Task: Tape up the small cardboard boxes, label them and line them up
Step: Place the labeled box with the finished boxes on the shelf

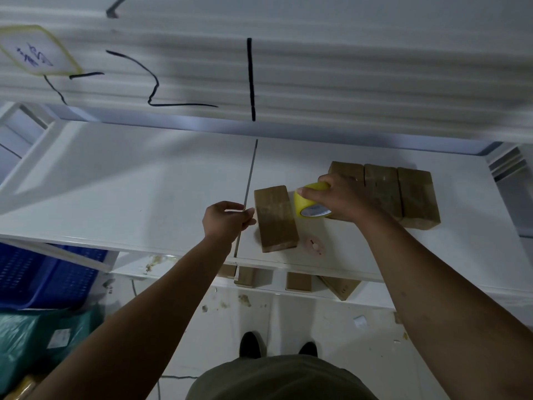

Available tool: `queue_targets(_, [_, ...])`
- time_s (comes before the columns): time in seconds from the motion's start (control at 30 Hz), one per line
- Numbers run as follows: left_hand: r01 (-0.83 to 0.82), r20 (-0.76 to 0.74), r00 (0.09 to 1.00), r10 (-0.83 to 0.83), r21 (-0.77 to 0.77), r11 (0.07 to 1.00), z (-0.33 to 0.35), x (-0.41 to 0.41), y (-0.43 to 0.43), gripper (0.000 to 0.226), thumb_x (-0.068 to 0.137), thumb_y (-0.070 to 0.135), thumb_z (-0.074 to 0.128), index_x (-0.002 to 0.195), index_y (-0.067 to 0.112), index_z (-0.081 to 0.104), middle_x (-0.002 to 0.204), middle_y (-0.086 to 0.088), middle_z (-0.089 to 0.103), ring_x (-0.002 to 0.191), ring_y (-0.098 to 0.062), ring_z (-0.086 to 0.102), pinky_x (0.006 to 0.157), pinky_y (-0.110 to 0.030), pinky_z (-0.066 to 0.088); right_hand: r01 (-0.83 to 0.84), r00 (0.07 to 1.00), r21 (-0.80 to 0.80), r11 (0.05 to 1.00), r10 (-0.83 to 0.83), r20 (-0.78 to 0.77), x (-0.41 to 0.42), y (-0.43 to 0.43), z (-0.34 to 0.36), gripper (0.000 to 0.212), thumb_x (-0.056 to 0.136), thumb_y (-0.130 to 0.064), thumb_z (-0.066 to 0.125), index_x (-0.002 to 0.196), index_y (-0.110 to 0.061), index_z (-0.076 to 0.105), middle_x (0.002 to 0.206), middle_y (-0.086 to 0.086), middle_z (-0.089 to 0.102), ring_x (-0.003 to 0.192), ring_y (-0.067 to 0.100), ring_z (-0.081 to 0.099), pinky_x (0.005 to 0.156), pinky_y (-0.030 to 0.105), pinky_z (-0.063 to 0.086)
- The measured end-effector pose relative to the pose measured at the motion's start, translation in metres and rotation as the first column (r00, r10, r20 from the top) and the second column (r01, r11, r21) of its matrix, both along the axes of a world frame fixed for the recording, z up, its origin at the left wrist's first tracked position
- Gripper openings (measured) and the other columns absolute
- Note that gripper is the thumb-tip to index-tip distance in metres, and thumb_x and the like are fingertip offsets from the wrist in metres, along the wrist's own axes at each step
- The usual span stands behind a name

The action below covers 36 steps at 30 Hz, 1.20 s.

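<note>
A blue crate (43, 272) sits low on the far left, below the white worktop (144, 183). The left hand (227, 219) has its fingers curled into a pinch just beside the left edge of a lone cardboard box (275, 217); whether it holds anything cannot be told. A pink disc (314, 245) lies near the box's front right corner. Just right of the box, the right hand (343, 197) grips a yellow tape roll (310, 202). Behind it, three boxes (382, 189) stand side by side, touching.
</note>
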<state>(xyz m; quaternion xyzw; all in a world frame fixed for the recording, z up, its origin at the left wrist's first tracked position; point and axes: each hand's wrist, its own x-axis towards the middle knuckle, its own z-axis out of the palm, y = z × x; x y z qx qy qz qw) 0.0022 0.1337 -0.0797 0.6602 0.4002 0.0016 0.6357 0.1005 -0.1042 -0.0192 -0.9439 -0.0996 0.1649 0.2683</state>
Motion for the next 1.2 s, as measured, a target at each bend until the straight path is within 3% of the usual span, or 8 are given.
queue_targets(0.1, [0.028,-0.025,0.999,-0.027,0.041,0.999,-0.006,0.001,-0.004,0.029,0.082,0.016,0.089,0.106,0.008,0.074,0.084,-0.011,0.08,0.072,-0.016,0.08,0.079,-0.031,0.065,-0.011,0.999,0.005,1.0,0.011,-0.03,0.002,0.002,0.0,0.069,0.089,-0.066,0.068,0.103,0.002,0.068,0.094,0.014,0.063,0.101,0.035,0.064,0.078,0.038,0.046])
queue_targets(0.23, [0.033,-0.023,0.999,-0.032,0.065,0.997,-0.011,0.002,-0.008,0.023,0.083,0.015,0.089,0.1,0.008,0.075,0.082,-0.009,0.08,0.071,-0.017,0.08,0.082,-0.034,0.065,-0.023,0.998,-0.05,0.999,0.02,-0.065,0.004,0.007,-0.004,0.072,0.086,-0.072,0.065,0.107,-0.003,0.071,0.104,0.011,0.069,0.109,0.033,0.064,0.097,0.045,0.047])
queue_targets(0.53, [0.233,-0.19,0.964,-0.184,0.285,0.93,-0.02,0.0,-0.037,0.023,0.109,0.02,0.05,0.13,0.013,0.054,0.127,-0.004,0.046,0.095,-0.024,0.058,0.094,-0.041,0.057,-0.042,0.993,-0.09,0.995,0.032,-0.114,0.01,0.01,-0.012,0.064,0.083,-0.079,0.059,0.079,-0.016,0.052,0.085,0.0,0.056,0.09,0.023,0.059,0.072,0.036,0.039])
queue_targets(0.63, [0.272,-0.226,0.952,-0.208,0.309,0.911,-0.021,-0.005,-0.044,0.03,0.111,0.019,0.037,0.129,0.01,0.059,0.126,-0.011,0.063,0.103,-0.027,0.062,0.097,-0.044,0.056,-0.003,0.992,-0.034,0.999,-0.002,-0.125,0.004,0.006,-0.019,0.059,0.086,-0.074,0.061,0.074,-0.017,0.053,0.075,-0.001,0.053,0.081,0.023,0.06,0.069,0.036,0.039])
queue_targets(0.8, [0.086,-0.195,0.978,-0.077,0.04,0.995,-0.009,-0.001,-0.045,0.04,0.113,0.028,0.032,0.124,0.005,0.062,0.118,-0.016,0.066,0.1,-0.027,0.062,0.082,-0.038,0.051,0.032,0.995,0.046,0.998,-0.028,-0.093,-0.01,0.0,-0.023,0.048,0.088,-0.072,0.064,0.077,-0.025,0.057,0.079,-0.008,0.054,0.084,0.02,0.06,0.068,0.033,0.041])
queue_targets(0.93, [0.036,-0.083,0.995,-0.047,-0.131,0.991,0.012,0.007,-0.034,0.039,0.113,0.03,0.03,0.117,0.009,0.062,0.113,-0.017,0.067,0.098,-0.03,0.066,0.078,-0.042,0.059,0.121,0.989,0.24,0.963,-0.097,-0.108,-0.016,-0.007,-0.01,0.065,0.085,-0.072,0.067,0.128,-0.024,0.068,0.116,-0.009,0.061,0.113,0.016,0.061,0.099,0.041,0.052])
queue_targets(1.07, [0.125,0.071,0.991,-0.113,-0.202,0.971,0.046,0.01,-0.033,0.052,0.105,0.068,0.032,0.106,0.027,0.064,0.11,-0.008,0.072,0.101,-0.028,0.072,0.091,-0.047,0.06,0.136,0.991,0.414,0.9,-0.124,-0.056,-0.023,-0.007,0.015,0.061,0.08,-0.08,0.064,0.089,-0.02,0.067,0.086,0.001,0.063,0.085,0.019,0.063,0.079,0.044,0.051])
queue_targets(1.2, [0.186,0.2,0.967,-0.158,-0.127,0.974,0.07,0.009,-0.031,0.054,0.102,0.064,0.048,0.117,0.016,0.067,0.117,-0.016,0.073,0.108,-0.035,0.072,0.095,-0.056,0.06,0.182,0.983,0.548,0.817,-0.138,-0.122,-0.03,-0.018,0.043,0.048,0.078,-0.081,0.062,0.077,-0.033,0.061,0.07,-0.016,0.048,0.076,0.011,0.051,0.077,0.033,0.04])
